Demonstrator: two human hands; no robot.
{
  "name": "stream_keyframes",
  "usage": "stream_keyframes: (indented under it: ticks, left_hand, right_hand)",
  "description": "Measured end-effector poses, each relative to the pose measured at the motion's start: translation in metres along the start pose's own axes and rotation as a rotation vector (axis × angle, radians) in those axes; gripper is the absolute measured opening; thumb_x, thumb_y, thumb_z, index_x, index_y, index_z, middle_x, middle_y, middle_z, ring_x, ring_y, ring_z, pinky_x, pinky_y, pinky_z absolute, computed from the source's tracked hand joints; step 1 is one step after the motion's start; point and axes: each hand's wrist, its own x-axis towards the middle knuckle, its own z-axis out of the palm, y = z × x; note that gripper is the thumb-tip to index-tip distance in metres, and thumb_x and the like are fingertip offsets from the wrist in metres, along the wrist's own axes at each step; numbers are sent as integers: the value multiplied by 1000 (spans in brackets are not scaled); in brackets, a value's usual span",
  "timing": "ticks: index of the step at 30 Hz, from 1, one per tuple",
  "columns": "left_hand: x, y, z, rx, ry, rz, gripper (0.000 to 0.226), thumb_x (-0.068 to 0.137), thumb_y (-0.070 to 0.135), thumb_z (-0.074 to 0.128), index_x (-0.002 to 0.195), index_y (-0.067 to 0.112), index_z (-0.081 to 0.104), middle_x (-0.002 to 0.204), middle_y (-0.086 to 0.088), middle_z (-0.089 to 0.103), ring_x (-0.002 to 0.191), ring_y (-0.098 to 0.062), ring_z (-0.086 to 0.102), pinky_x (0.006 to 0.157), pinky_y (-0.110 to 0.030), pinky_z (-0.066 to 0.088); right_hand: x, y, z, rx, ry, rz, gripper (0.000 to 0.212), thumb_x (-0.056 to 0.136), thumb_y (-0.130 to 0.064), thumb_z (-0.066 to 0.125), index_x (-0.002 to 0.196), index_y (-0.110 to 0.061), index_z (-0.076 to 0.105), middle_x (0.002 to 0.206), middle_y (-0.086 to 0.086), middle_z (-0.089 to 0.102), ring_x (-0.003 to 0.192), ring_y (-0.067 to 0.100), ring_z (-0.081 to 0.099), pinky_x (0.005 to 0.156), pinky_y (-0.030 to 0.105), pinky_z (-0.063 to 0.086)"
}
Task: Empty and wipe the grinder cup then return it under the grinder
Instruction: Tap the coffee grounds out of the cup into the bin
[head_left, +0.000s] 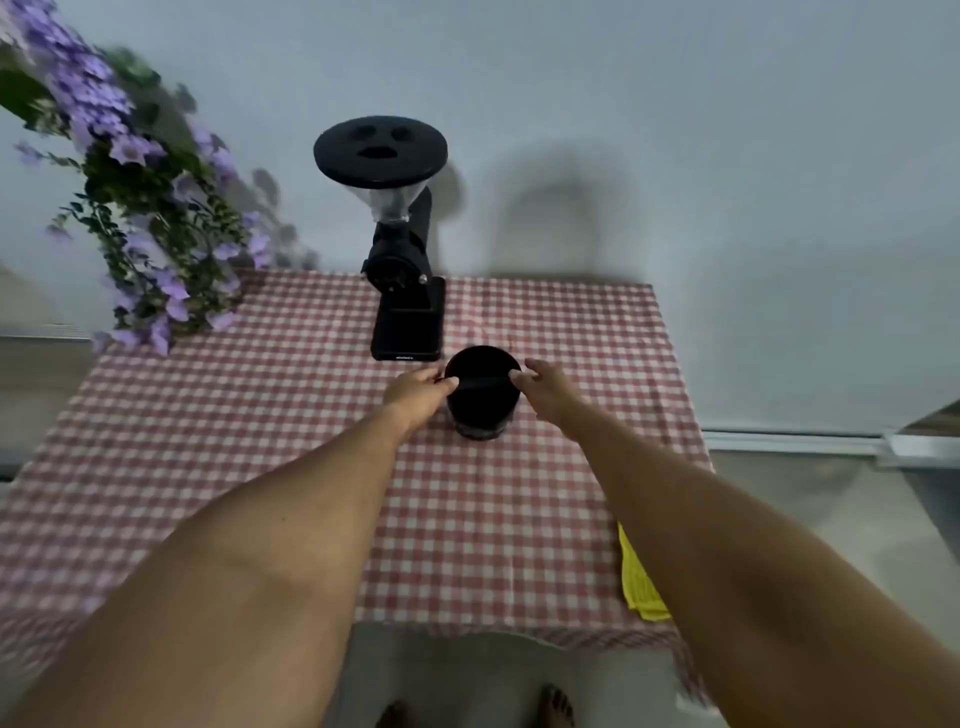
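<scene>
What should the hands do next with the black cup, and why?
Probably lift it. The left hand and right hand touch the rim of the grinder cup on either side. It stands on the checked cloth just in front of the grinder, so lifting seems next, perhaps toward emptying.

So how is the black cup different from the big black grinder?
The cup is short and round; the grinder is tall, with a wide lid on top. The cup stands out on the checked cloth in front of the grinder's base, not under its spout, while the grinder sits back by the wall. The left hand and right hand touch the cup's rim; nothing touches the grinder. Both are black.
</scene>
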Motion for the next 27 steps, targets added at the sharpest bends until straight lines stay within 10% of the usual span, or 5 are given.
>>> stream_keyframes:
  ticks: [7,27]
  left_hand:
    - [22,-20,5,-54,42,-26,57,87,37,74,140,24,58,127,-4,70,103,-23,72,90,-44,60]
    - [-50,56,61,61,-211,284,54,88,19,76,139,15,59,113,-8,72,99,-25,72,86,-40,61]
  right_hand:
    - [2,5,9,42,44,-23,44,98,-24,55,141,-22,48,127,5,63,105,20,62,89,38,56]
    - [-104,47,-42,287,502,-9,43,89,0,55,130,-14,61,93,5,67,74,18,61,66,34,52]
